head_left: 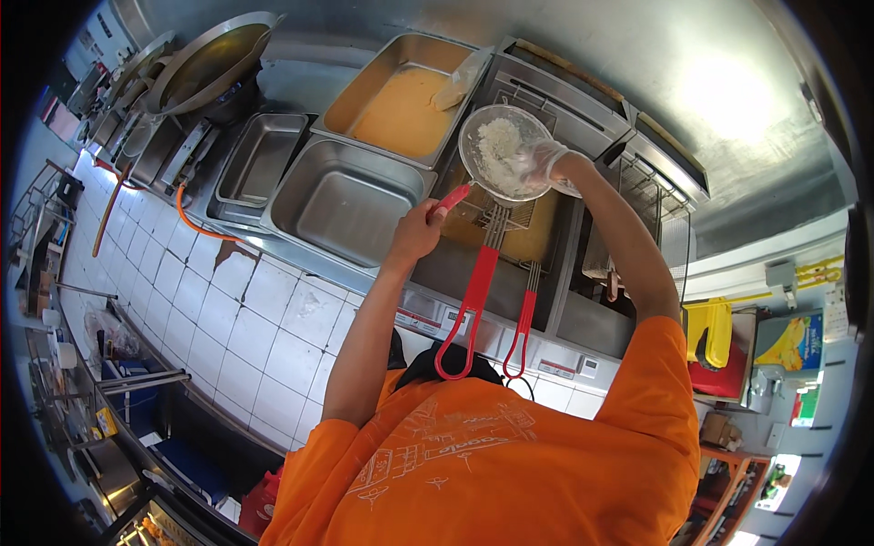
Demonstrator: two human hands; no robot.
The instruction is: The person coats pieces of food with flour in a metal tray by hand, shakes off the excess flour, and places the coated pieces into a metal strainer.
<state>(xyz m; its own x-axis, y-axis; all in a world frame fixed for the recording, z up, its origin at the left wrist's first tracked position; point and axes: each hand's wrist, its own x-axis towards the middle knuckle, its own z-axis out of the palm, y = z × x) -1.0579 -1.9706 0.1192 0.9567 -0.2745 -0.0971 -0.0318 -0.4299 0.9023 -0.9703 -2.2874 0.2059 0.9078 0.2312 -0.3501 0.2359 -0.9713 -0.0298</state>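
Note:
My left hand (418, 233) is closed round the red handle (452, 197) of a round strainer (467, 138), held over the fryer. White floury pieces (497, 146) lie inside the strainer. My right hand (546, 166), in a clear plastic glove, reaches into the strainer from its right side and touches the white pieces. Its fingertips blend into them, so I cannot tell whether it grips any. Below the strainer, two frying baskets with long red handles, a larger one (479, 287) and a smaller one (523, 323), rest over the fryer's oil (528, 242).
Left of the fryer stands a bare steel pan (350, 214); behind it, a deep pan (334, 116) holds orange-yellow crumbs and a clear scoop (460, 80). A shallow tray (264, 156) and a large wok (211, 64) lie farther left. More fryer baskets (628, 214) hang at right.

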